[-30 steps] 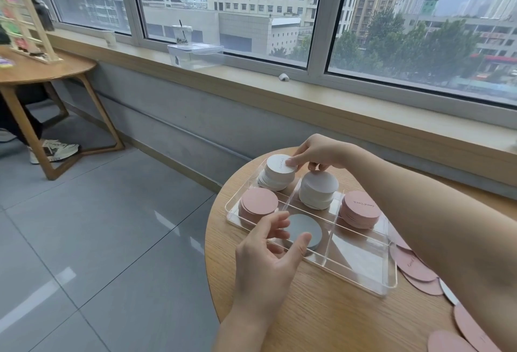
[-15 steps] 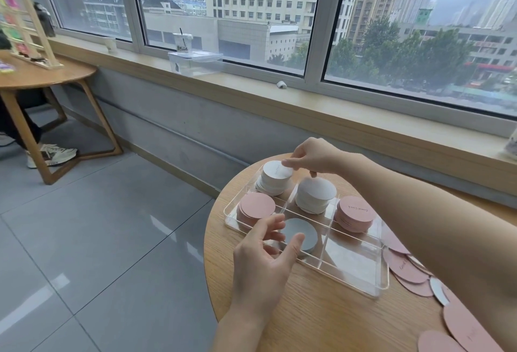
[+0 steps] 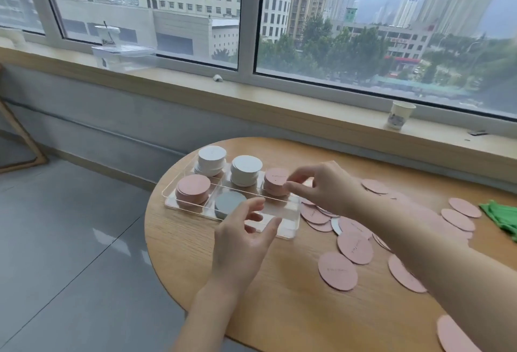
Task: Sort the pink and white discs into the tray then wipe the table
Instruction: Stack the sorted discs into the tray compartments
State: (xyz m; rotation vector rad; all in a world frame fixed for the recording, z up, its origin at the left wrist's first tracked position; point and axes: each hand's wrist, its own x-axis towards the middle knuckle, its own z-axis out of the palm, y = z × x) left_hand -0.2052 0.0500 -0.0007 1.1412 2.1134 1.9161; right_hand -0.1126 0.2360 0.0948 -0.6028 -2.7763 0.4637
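where tray ends, loose discs crowd.

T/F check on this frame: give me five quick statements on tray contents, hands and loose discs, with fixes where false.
1. The clear tray holds two white stacks at the back. True.
2. The right hand is at the pink stack in the back right compartment. True.
3. All pink discs are already in the tray. False: many loose pink discs lie on the table.
4. The left hand grips a white stack. False: it hovers by the tray's near edge, holding nothing.
5. A green cloth lies inside the tray. False: it lies on the table, far right.
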